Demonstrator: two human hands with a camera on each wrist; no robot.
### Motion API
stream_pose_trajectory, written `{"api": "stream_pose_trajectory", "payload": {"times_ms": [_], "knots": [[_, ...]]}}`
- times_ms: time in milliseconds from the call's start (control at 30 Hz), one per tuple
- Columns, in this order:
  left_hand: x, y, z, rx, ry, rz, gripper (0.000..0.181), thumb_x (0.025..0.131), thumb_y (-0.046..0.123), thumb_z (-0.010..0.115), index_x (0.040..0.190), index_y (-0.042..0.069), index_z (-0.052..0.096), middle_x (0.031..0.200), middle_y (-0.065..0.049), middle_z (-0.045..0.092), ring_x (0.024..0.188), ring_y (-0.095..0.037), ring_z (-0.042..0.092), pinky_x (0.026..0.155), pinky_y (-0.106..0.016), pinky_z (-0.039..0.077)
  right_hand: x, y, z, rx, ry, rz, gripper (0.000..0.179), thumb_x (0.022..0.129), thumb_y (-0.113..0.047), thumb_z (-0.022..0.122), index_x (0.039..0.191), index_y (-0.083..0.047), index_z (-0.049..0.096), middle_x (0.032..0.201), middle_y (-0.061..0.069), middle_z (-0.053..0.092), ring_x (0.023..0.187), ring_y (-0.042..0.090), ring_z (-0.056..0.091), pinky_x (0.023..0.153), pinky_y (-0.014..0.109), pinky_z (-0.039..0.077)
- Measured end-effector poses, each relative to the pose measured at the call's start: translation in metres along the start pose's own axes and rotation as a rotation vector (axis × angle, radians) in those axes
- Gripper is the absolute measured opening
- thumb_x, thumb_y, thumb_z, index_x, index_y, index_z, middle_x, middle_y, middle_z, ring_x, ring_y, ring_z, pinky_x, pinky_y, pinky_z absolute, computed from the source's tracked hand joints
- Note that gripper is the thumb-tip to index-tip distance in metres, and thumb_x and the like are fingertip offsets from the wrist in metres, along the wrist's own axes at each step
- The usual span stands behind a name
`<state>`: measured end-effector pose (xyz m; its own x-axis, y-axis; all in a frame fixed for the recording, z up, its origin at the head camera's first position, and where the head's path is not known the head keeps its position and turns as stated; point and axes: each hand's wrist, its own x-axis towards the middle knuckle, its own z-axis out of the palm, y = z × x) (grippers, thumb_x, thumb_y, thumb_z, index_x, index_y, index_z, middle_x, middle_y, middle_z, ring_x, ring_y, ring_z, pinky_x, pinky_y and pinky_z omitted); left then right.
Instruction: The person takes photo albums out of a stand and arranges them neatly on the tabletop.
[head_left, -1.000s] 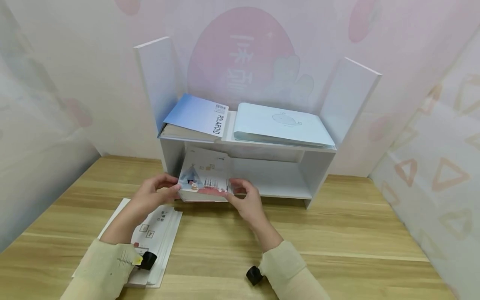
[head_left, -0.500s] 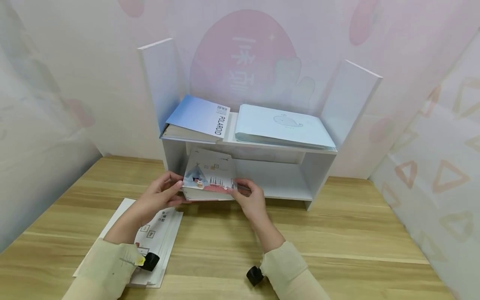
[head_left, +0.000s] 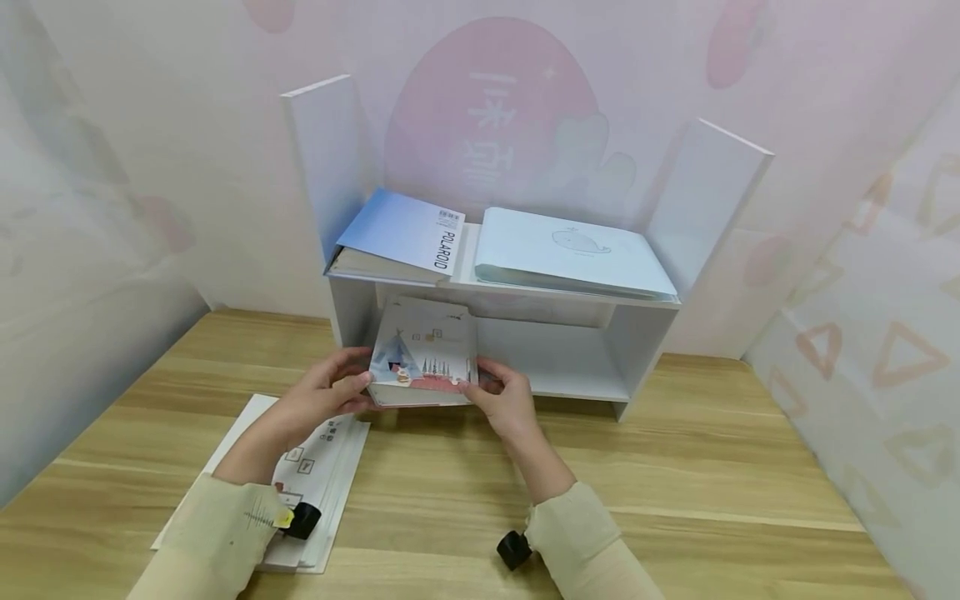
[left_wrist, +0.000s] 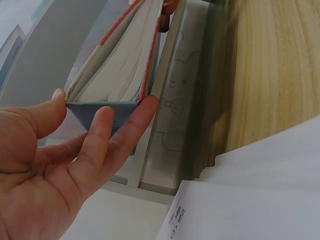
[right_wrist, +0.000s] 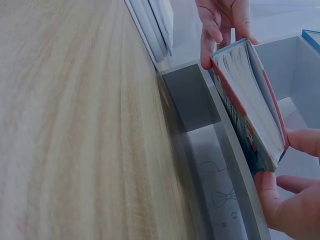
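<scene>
A thick hardcover book (head_left: 423, 346) with a blue tent and small trees on its pale cover lies on the lower level of a white desktop shelf (head_left: 551, 354), its near end at the front edge. My left hand (head_left: 322, 392) holds its left side, thumb at the top cover's edge and fingers along the blue spine (left_wrist: 105, 112). At the near right corner, my right hand (head_left: 506, 400) grips the book between thumb and fingers. The cream page block (right_wrist: 250, 85) shows between red-edged covers in the right wrist view. The book's far end is partly shaded by the upper board.
On the upper level lie a blue POLAROID album (head_left: 405, 233) and a pale blue whale-print album (head_left: 573, 250). A stack of white books (head_left: 322, 483) rests on the wooden table (head_left: 675, 492) under my left forearm. Upright side panels (head_left: 708, 200) flank the shelf.
Both hands keep hold of the book, and it has shifted slightly right in the head view, which itself has moved a little. The top cover's near edge looks straighter now.
</scene>
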<state>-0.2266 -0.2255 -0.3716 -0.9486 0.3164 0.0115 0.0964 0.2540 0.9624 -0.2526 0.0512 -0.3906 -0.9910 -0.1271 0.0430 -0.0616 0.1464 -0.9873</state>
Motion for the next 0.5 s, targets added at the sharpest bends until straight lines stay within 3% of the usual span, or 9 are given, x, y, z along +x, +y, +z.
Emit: {"api": "stream_pose_trajectory", "payload": {"times_ms": [200,500], "knots": [[0.0009,-0.0014,-0.0006,-0.029,-0.019,-0.016,0.066,0.106,0.020,0.047,0.157,-0.003,0.012,0.149,-0.036,0.034,0.098,-0.008,0.063,0.085,-0.018,0.055,-0.0022,-0.0030,-0.0021,0.007,-0.030,0.023,0.056,0.092,-0.010,0.071,0.142,0.003,0.050,0.135,0.022,0.055,0.102,0.018,0.052,0.076,0.017,0.049],[0.0001,-0.0037,-0.0029,-0.020,-0.046,-0.022,0.069,0.106,0.022,0.048,0.159,0.003,0.009,0.151,-0.035,0.032,0.103,-0.018,0.064,0.088,-0.021,0.055,-0.0014,-0.0019,-0.0066,0.019,-0.123,0.004,0.056,0.094,-0.007,0.067,0.143,0.006,0.046,0.140,0.025,0.053,0.106,0.021,0.054,0.081,0.019,0.051]]}}
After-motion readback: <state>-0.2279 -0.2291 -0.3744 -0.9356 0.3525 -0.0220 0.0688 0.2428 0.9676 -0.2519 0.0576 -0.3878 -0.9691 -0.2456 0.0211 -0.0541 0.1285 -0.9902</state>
